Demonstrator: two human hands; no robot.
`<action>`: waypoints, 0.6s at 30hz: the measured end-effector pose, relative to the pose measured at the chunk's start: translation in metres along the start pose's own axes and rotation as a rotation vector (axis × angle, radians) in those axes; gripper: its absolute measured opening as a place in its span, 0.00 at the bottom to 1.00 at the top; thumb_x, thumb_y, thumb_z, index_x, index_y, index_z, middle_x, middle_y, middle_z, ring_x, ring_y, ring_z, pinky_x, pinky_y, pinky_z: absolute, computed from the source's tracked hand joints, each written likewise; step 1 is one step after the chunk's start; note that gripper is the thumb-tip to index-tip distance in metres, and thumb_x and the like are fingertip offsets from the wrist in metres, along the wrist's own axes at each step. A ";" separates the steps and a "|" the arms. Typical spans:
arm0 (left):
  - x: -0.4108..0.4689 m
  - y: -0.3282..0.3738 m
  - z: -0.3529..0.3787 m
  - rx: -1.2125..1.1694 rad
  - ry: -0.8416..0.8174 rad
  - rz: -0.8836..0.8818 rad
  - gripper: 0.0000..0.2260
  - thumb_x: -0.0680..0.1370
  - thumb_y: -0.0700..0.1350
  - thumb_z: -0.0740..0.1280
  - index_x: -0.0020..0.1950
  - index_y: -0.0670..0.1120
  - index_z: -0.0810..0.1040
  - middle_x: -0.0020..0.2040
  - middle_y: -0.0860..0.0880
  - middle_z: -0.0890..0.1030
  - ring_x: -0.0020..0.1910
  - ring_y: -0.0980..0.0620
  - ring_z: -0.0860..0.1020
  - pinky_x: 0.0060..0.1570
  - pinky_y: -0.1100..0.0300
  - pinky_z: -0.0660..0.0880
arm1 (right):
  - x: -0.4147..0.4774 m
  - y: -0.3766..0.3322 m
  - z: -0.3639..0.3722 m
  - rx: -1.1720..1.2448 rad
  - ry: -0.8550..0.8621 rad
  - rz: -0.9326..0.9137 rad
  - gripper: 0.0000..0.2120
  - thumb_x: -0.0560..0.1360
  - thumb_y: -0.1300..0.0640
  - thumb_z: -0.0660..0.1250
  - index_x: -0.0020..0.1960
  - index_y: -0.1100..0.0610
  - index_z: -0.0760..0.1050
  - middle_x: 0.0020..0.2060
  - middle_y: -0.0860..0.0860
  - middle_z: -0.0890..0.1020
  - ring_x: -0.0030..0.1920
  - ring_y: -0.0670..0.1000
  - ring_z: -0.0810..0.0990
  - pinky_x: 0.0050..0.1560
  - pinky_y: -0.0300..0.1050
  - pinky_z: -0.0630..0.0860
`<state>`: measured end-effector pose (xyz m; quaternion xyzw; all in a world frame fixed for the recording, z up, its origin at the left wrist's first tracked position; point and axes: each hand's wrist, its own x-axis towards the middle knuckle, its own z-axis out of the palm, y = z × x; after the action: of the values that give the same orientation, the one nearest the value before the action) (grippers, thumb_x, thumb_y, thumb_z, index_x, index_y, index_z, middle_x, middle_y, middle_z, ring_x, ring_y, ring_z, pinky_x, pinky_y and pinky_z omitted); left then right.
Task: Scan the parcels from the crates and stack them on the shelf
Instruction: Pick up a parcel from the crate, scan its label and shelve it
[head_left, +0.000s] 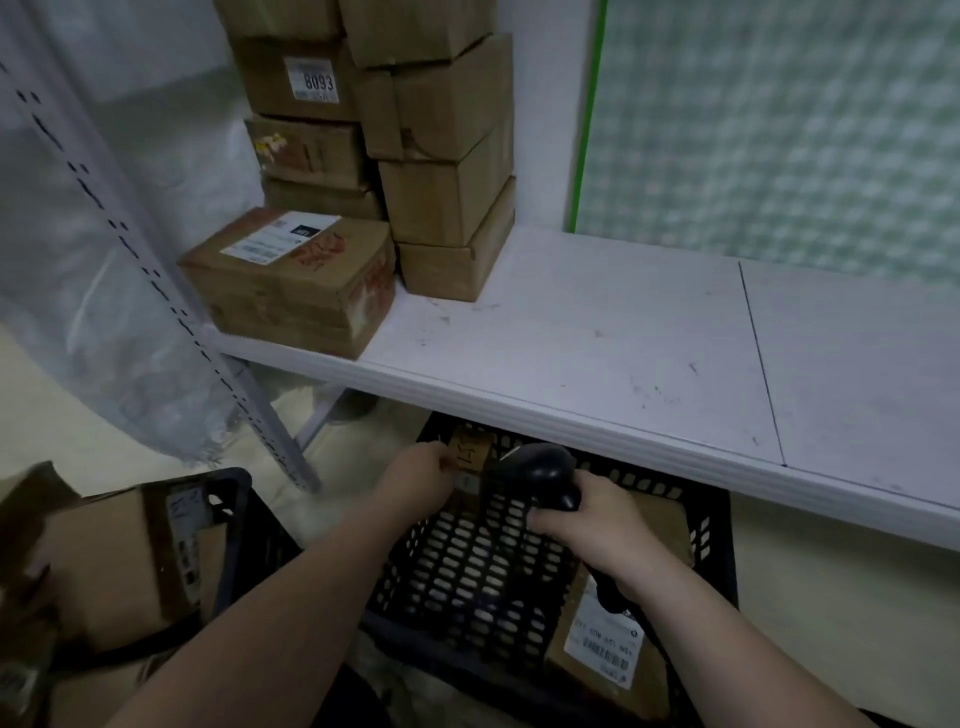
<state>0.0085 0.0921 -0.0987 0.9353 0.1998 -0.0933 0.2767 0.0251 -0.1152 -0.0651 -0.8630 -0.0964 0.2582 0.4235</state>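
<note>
Head view, looking down past the shelf edge.

- Left hand (415, 475), lower centre of frame: fingers curled on the left edge of a small brown parcel (471, 451), which stands at the far side of the black crate (467, 566), just under the front lip of the shelf (597, 338). Handwritten marks on the parcel are not legible.
- Right hand (589, 522): wrapped around the grip of a black scanner (551, 474), whose head is just right of the small parcel.
- A labelled parcel (608, 642) lies flat in the crate's lower-right part, partly under the right wrist.
- Second crate (235, 519), lower left of frame, holds cardboard boxes (111, 561); blurred.
- On the shelf, upper left: stacked parcels (447, 156) in two columns, and a front parcel (291, 278) with a white label lying on another parcel.
- Perforated upright (156, 280) to their left.
</note>
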 end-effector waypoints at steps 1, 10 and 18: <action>0.003 -0.004 0.008 -0.015 -0.037 -0.016 0.13 0.79 0.42 0.61 0.62 0.45 0.79 0.62 0.46 0.78 0.60 0.48 0.75 0.55 0.62 0.70 | 0.003 0.006 0.006 0.015 -0.016 0.029 0.15 0.70 0.53 0.74 0.55 0.51 0.75 0.49 0.48 0.81 0.49 0.47 0.79 0.47 0.42 0.77; 0.051 -0.027 0.057 0.165 -0.195 -0.022 0.21 0.81 0.44 0.58 0.74 0.46 0.65 0.71 0.41 0.66 0.65 0.40 0.70 0.64 0.50 0.70 | 0.039 0.052 0.037 0.099 -0.005 0.223 0.22 0.69 0.54 0.74 0.61 0.53 0.74 0.53 0.51 0.81 0.52 0.52 0.80 0.55 0.49 0.78; 0.092 -0.027 0.092 0.258 -0.213 0.041 0.25 0.82 0.49 0.55 0.78 0.60 0.52 0.78 0.42 0.41 0.76 0.36 0.47 0.68 0.41 0.61 | 0.071 0.078 0.048 0.163 -0.017 0.326 0.22 0.69 0.54 0.74 0.61 0.55 0.73 0.53 0.53 0.81 0.53 0.54 0.80 0.57 0.54 0.78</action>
<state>0.0744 0.0912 -0.2146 0.9517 0.1367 -0.2112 0.1759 0.0553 -0.1033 -0.1760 -0.8278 0.0624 0.3375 0.4438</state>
